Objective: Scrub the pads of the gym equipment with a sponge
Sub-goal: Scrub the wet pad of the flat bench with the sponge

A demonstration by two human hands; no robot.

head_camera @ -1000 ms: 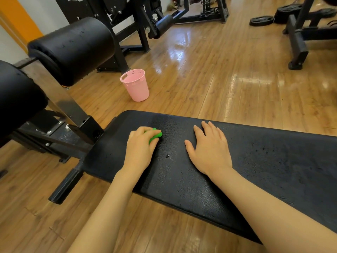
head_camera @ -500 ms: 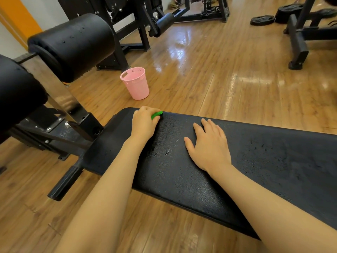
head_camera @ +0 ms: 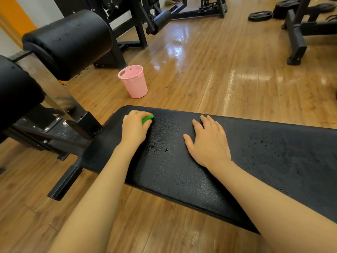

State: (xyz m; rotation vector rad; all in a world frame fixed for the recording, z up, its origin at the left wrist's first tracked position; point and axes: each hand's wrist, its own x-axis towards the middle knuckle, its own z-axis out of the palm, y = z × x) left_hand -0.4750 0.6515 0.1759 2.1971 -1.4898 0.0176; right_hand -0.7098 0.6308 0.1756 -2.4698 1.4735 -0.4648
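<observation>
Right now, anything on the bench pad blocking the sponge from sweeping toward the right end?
Yes: the right hand lies flat on the bench pad, directly right of the green sponge gripped by the left hand. Beyond it, only water droplets show.

Left hand (head_camera: 134,127) curled round a green sponge (head_camera: 147,119), pressed on the black bench pad (head_camera: 182,172) near its far left corner; only a bit of sponge shows past the fingers. Right hand (head_camera: 207,141) flat on the pad, palm down, fingers spread, just right of the left hand w/ a gap between. Pad surface wet, droplets across it. Pink bin (head_camera: 134,81) upright on the wood floor (head_camera: 218,73) beyond the pad. Two black roller pads at left, the nearer (head_camera: 16,92) and the farther (head_camera: 69,42), on a metal frame. Weight plate (head_camera: 259,15) on the floor far right, other machines behind.
</observation>
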